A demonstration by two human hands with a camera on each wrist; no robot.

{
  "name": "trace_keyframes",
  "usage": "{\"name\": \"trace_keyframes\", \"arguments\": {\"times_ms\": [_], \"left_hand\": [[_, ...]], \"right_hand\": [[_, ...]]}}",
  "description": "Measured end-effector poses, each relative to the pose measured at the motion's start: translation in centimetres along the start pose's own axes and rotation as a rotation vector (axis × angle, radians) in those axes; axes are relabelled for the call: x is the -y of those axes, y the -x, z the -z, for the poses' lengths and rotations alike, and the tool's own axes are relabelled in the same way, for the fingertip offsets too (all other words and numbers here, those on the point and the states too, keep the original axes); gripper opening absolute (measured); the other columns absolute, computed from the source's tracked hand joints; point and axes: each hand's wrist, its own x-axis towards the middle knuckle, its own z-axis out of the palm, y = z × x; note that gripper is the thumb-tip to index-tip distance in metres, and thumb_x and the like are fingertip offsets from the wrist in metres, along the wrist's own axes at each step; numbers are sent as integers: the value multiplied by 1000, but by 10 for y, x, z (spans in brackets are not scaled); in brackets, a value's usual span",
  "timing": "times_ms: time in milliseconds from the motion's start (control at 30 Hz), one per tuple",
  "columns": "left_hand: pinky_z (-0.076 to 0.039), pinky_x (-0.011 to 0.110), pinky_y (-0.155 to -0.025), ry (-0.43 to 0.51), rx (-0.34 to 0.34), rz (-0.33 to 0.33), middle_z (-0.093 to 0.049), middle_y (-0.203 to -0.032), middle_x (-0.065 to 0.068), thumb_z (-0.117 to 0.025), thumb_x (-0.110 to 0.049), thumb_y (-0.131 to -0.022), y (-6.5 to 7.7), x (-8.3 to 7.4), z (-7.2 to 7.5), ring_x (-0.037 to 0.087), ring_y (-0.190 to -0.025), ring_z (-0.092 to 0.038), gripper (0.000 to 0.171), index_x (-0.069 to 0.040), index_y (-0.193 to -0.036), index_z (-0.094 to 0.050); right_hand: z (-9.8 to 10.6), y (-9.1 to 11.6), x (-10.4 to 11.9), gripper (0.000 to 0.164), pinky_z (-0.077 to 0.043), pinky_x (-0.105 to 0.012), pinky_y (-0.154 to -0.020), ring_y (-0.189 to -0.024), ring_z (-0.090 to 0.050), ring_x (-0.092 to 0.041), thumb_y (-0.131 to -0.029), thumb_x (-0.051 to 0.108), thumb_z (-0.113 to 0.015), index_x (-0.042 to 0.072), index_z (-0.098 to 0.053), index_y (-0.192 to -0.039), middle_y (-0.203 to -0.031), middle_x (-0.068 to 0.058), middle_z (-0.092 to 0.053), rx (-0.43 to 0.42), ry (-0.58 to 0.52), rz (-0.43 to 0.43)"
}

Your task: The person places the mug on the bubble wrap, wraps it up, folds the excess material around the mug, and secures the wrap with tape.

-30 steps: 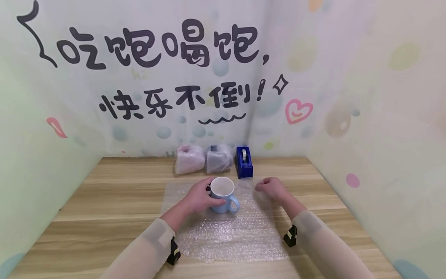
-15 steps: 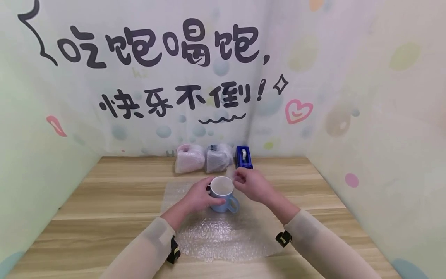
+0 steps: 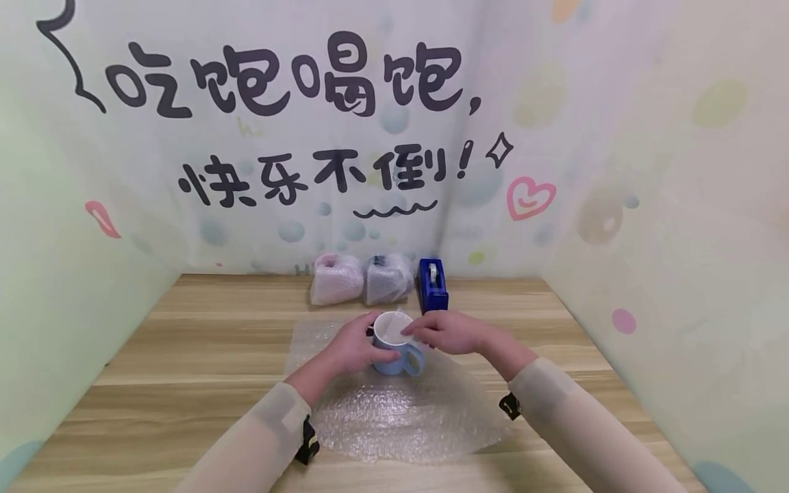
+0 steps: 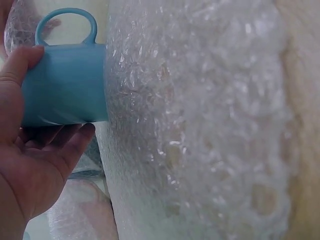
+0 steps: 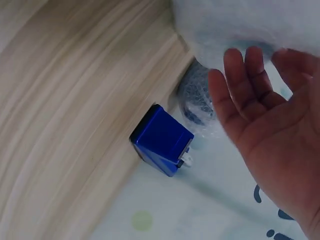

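Note:
My left hand grips a light blue mug from its left side, thumb across the front. The mug stands upright on a sheet of bubble wrap, its handle toward the right. In the left wrist view the mug lies between thumb and fingers, against the wrap. My right hand is at the mug's right rim, fingers fairly straight, pressing a lifted corner of the wrap into the opening. The right wrist view has the right hand with its fingertips against the wrap.
Behind the mug, two bubble-wrapped bundles, one pinkish and one greyish, stand by the back wall. A blue tape dispenser with a roll sits to their right. All are on a wood-grain table enclosed by printed walls.
My right hand has moved left to the mug, bringing the right far corner of the bubble wrap up and over the rim into it. The left hand and mug have stayed put.

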Motion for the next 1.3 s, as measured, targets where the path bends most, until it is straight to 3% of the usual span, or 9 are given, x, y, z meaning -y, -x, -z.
{"name": "trace_keyframes", "arguments": {"times_ms": [133,233,300,400,500,633,733,967,1300], "left_hand": [[-58,50,-110,-17,64,-30,-73,-138,10,-95,-20,-85,1,1,8,35,-134,-67,73,-10,-149,-62],[-52,57,-119,-39,131,-46,-65,-151,18,-85,-17,-91,2,3,27,42,-144,-59,75,-5,-158,-53],[-47,60,-123,-61,110,-47,-60,-155,26,-75,-13,-95,3,7,44,46,-147,-56,70,2,-159,-49],[-49,63,-119,-167,-67,46,-58,-153,33,-61,-9,-99,4,18,70,51,-142,-58,60,9,-156,-50],[-51,67,-114,-294,-222,223,-53,-149,43,-57,-10,-101,6,37,90,58,-136,-56,56,16,-150,-49],[-49,68,-114,-333,-230,432,-47,-144,49,-61,-21,-101,11,59,105,62,-133,-52,66,23,-145,-41],[-56,61,-109,-270,-208,454,-54,-136,49,-68,-26,-96,11,68,112,58,-125,-58,72,28,-138,-45],[-55,35,-69,-49,-114,329,-65,-92,10,-72,-27,-98,11,35,118,23,-83,-61,36,5,-114,-70],[-64,38,-68,44,138,-12,-68,-96,9,-69,-22,-107,8,-33,71,17,-77,-64,24,0,-115,-65]], "right_hand": [[-6,-1,2,33,-59,-42,-104,-115,-69,-17,-116,21,-51,11,-76,-134,-127,-5,-76,-21,191,67],[-11,0,4,33,-59,-46,-107,-118,-71,-22,-116,18,-49,8,-75,-132,-125,-7,-75,-53,266,116],[-14,0,4,32,-59,-45,-107,-116,-71,-22,-115,16,-49,7,-75,-131,-122,-7,-74,-68,291,131],[-16,-1,4,32,-59,-45,-106,-116,-70,-22,-115,17,-48,8,-74,-131,-120,-5,-73,-69,307,132],[-18,-1,3,32,-59,-45,-104,-114,-69,-20,-116,18,-47,9,-74,-133,-121,-4,-72,-53,305,109],[-21,-1,2,32,-60,-43,-101,-111,-68,-18,-117,19,-47,9,-73,-133,-120,-4,-72,-47,294,102],[-21,-1,1,31,-60,-42,-100,-108,-67,-18,-116,17,-48,8,-74,-131,-118,-4,-72,-61,302,129],[-19,-2,0,29,-59,-41,-100,-108,-67,-17,-115,16,-50,8,-75,-128,-115,-4,-73,-82,308,166],[-17,2,0,29,-59,-40,-97,-105,-66,-16,-115,15,-50,9,-76,-127,-114,-4,-73,-87,306,153]]}}
